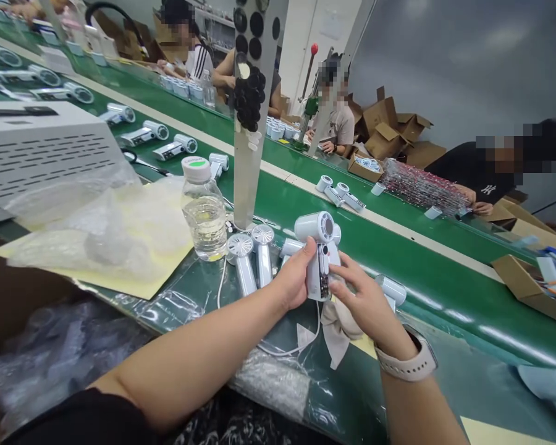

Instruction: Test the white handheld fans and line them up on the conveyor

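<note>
A light-blue handheld fan (314,227) stands nearly upright before me, its round head on top. The front of its handle (323,272) lies bare, showing dark electronic parts. Wrapped round the handle from the left is my left hand (299,275), thumb up under the fan head. My right hand (359,293) meets the handle from the right with bent fingers; a pale surface behind them is partly hidden. A whitish cloth (338,327) lies below this hand. Two more fans (241,256) with finned heads lie to the left of my left hand, beside a white cable (221,284).
A clear bottle (204,213) stands left on yellow paper (141,287) with plastic bags. Behind runs a green conveyor (426,278) carrying several fans. A metal post (249,167) rises from the bench. Co-workers sit opposite, near cardboard boxes (384,130). A white vented machine (50,161) stands left.
</note>
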